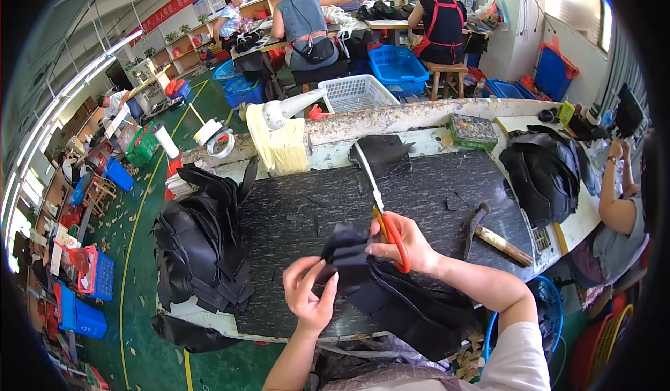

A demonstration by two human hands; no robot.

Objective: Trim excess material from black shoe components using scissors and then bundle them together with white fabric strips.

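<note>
Pinching the floppy black leather piece [347, 251] with my left hand [310, 294] over the dark cutting mat [293, 216]; right hand [408, 243] closed round orange-handled scissors [382, 213]. Soft stuff, probably sags, so I'd grip near the edge.

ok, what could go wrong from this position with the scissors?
1. The right hand holds the red-handled scissors blades up, close to the left hand gripping the dark fabric piece; a slip might nick the fingers.
2. The long blades point toward the dark cutting mat; a swing could possibly snag scraps there.
3. The hammer lies near the right forearm; an elbow move might knock it off.
</note>
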